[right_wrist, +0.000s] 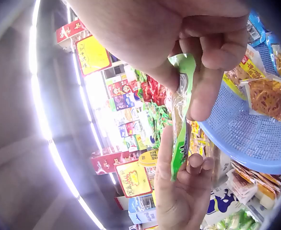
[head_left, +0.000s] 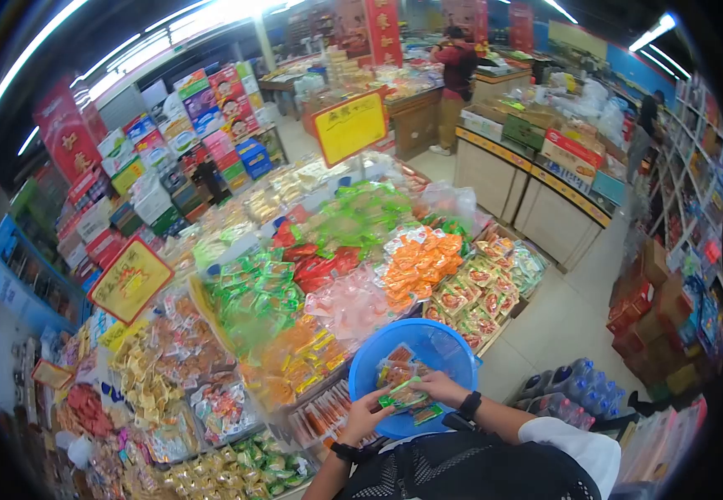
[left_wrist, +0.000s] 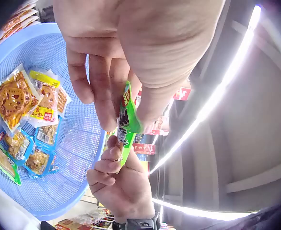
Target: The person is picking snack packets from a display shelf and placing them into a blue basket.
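A small snack packet (left_wrist: 128,125) with green ends and a clear middle is stretched between both hands over a blue mesh basket (head_left: 368,354). My left hand (head_left: 365,417) pinches one end between thumb and fingers. The opposite end is pinched by my right hand (head_left: 446,389); in the right wrist view the packet stands almost edge-on. Inside the basket lie several packets: a clear one of brown lotus-root slices (left_wrist: 13,98), a yellow-and-clear one (left_wrist: 44,96), blue-edged ones (left_wrist: 38,160) and a green-edged one (left_wrist: 5,164).
Past the basket spreads a stall of bagged snacks, with green packets (head_left: 253,292), orange packets (head_left: 424,262) and red packets (head_left: 328,268). Yellow price signs (head_left: 351,127) stand above it. Shrink-wrapped bottles (head_left: 574,390) stand on the floor at right. A person (head_left: 455,79) stands farther back.
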{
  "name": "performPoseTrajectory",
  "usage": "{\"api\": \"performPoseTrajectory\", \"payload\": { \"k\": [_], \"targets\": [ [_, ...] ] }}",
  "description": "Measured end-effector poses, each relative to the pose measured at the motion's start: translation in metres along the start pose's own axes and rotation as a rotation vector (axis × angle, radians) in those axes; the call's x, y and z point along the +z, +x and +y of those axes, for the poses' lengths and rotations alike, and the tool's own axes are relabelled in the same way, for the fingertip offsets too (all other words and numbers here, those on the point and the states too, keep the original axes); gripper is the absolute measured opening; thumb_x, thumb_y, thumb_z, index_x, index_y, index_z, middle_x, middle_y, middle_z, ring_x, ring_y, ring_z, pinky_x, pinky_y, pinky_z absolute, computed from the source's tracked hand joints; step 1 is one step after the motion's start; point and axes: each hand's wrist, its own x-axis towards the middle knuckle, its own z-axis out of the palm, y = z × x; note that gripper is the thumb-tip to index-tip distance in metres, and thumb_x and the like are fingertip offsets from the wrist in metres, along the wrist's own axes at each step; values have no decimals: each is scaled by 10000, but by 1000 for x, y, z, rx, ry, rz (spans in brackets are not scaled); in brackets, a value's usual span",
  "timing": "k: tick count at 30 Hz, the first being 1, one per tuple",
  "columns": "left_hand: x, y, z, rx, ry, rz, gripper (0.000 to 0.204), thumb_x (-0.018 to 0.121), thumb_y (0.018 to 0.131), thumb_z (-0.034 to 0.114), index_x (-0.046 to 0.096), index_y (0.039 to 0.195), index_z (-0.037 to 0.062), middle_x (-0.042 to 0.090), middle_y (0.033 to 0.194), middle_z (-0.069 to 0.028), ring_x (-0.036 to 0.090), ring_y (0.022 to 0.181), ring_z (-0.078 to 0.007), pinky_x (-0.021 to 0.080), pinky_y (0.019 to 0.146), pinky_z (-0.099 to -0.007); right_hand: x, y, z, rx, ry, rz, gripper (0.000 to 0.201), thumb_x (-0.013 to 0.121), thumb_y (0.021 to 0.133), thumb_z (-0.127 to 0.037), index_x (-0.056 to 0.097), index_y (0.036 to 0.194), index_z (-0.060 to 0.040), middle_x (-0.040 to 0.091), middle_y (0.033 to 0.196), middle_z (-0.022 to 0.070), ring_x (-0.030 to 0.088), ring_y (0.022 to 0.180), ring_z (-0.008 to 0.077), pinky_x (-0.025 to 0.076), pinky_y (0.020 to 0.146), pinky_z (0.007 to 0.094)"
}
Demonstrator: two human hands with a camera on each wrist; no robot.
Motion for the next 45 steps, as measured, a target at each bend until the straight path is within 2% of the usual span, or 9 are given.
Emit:
{"api": "performPoseTrajectory", "payload": {
  "k": [4,20,22,23,25,26,39,43,45],
  "targets": [
    [-3,3,-8,-2,7,-27,487,691,852,-17,525,1308,-60,636,1166,-128,623,1034,-164,522,888,-308,0,8,9,-48,-239,99,380,652,917,-349,731,906,22,606,660,-19,494,584,65,396,520,268],
    [-2,2,-19,45,-101,-43,576,723,761,-124,490,1288,-109,572,1264,-198,591,1134,-237,503,976,-353,5,-6,4,48,145,-17,377,613,949,-347,706,946,18,680,763,31,605,641,76,458,543,232],
    [-3,4,-24,91,-61,-33,555,719,743,-127,518,1259,-88,569,1281,-181,571,1169,-244,475,1009,-378,3,3,16,1,-208,50,369,632,931,-344,700,959,18,690,778,58,631,689,104,492,571,261],
    [-6,4,-22,130,69,-38,562,727,758,-81,520,1280,-52,564,1301,-148,556,1188,-238,451,1030,-385,3,1,14,-219,-305,86,362,640,919,-338,696,973,16,697,799,73,640,724,127,530,612,304],
    [-7,-2,-21,133,1,16,521,742,782,-8,540,1262,-6,599,1239,-104,570,1156,-216,453,1017,-361,8,1,13,-219,-154,31,308,617,937,-281,710,996,7,703,840,65,649,770,126,549,597,313],
    [-8,-6,-8,114,34,44,521,742,783,-13,537,1261,8,609,1212,-87,577,1141,-204,460,1009,-357,10,-1,-2,-58,-132,14,278,617,938,-256,715,1006,-5,703,845,43,654,770,115,540,569,294],
    [-20,-23,16,30,-71,56,639,698,766,-89,450,1346,17,583,1260,-129,553,1170,-195,462,983,-345,27,-3,-23,-70,-70,-133,298,612,953,-258,706,1063,1,682,858,-4,566,732,49,464,636,237],
    [-19,-23,-7,84,16,147,557,709,769,-44,529,1291,33,593,1239,-111,568,1150,-190,460,999,-340,27,1,-18,-60,-133,-197,291,605,957,-245,701,1082,0,683,869,-1,603,747,63,488,666,238],
    [-22,-23,-17,35,131,252,356,690,800,-14,644,1149,45,613,1199,-76,600,1030,-158,494,893,-310,33,1,-17,46,-32,-177,311,588,965,-259,702,1059,14,704,902,41,654,760,96,498,682,224]
  ]
}}
